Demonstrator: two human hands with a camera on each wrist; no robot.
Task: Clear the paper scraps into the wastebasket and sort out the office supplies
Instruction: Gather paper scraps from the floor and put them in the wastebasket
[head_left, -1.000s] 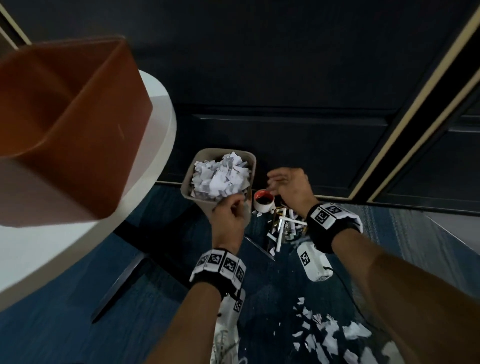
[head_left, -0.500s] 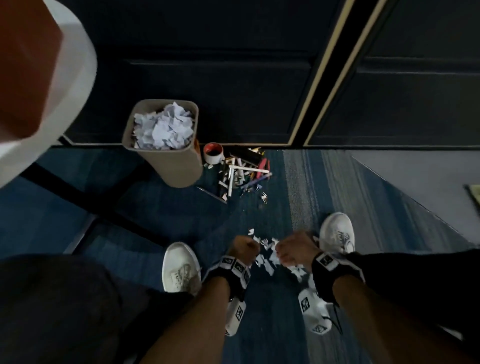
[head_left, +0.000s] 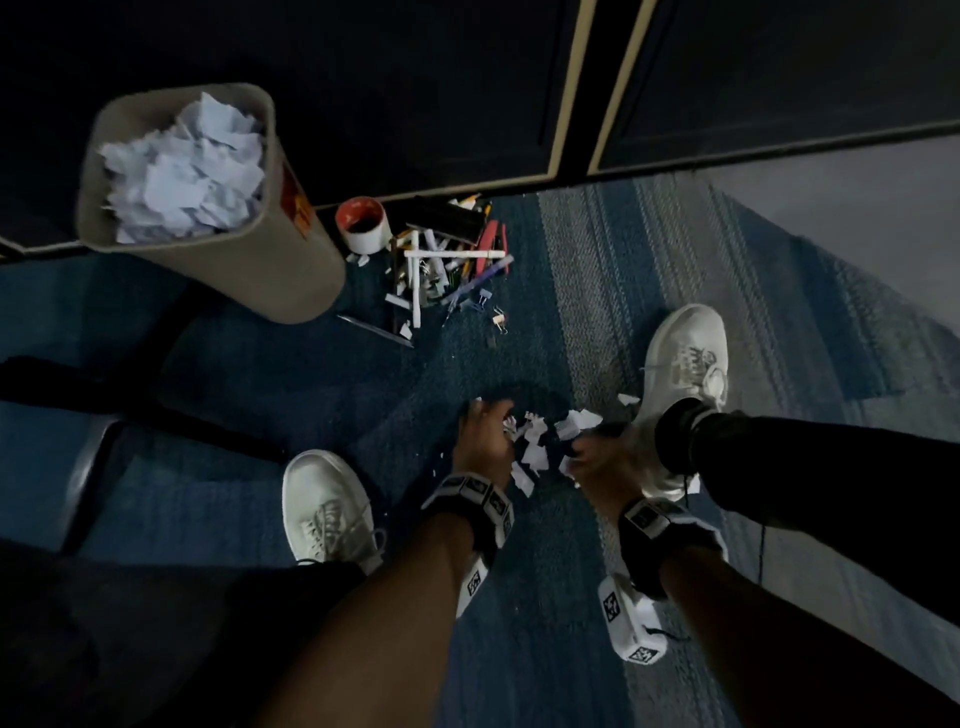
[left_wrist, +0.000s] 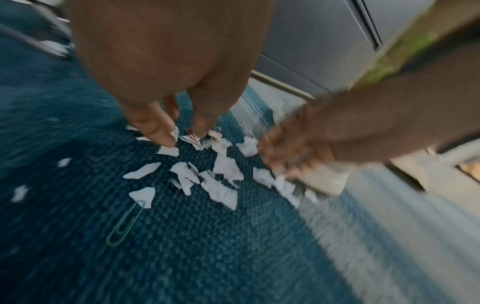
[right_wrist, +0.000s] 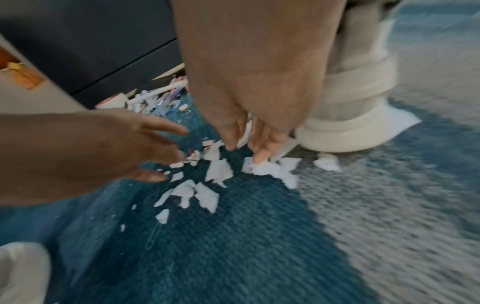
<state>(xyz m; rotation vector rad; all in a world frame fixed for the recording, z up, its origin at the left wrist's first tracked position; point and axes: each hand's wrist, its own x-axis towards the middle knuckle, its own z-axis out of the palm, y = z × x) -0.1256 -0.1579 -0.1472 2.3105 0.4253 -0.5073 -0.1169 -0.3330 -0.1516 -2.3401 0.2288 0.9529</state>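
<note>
White paper scraps (head_left: 535, 449) lie on the blue carpet between my feet. My left hand (head_left: 485, 439) reaches down at their left edge, its straight fingers (left_wrist: 158, 131) touching the nearest pieces. My right hand (head_left: 592, 460) is at their right edge, fingertips (right_wrist: 259, 157) pressing on scraps (right_wrist: 218, 170) beside my right shoe. In the right wrist view the left hand (right_wrist: 166, 148) has its fingers spread. The beige wastebasket (head_left: 260, 275) stands at the far left, heaped with torn paper. A pile of office supplies (head_left: 447, 260) lies beside it.
A tape roll (head_left: 363, 223) sits between the wastebasket and the pile. A green paper clip (left_wrist: 124, 224) lies near the scraps. Binder clips (head_left: 498, 319) and a pen (head_left: 374, 330) are scattered nearby. My white shoes (head_left: 324, 506) flank the scraps; dark cabinet doors (head_left: 415, 93) stand behind.
Both hands came away from the wastebasket and tape roll and dropped to the scraps by my feet. Their fingers now spread onto the scraps.
</note>
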